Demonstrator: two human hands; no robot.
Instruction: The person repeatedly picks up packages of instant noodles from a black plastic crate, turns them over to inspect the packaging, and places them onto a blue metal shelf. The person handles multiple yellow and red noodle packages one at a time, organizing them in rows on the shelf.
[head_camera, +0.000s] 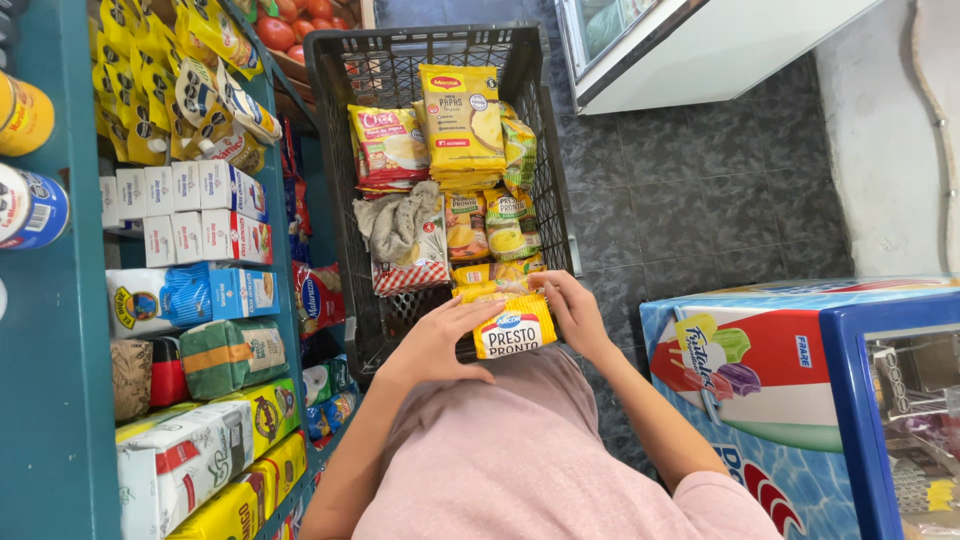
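Both hands, left hand (440, 340) and right hand (570, 312), close their fingers around a yellow packet (514, 328) over the black crate (345, 190).

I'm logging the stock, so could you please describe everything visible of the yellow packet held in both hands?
The yellow packet is a soft, glossy plastic pouch with a white label band and an orange strip. It looks sealed and full, lying roughly flat, tilted slightly, over the near edge of the black crate. The left hand and right hand grip its two ends.
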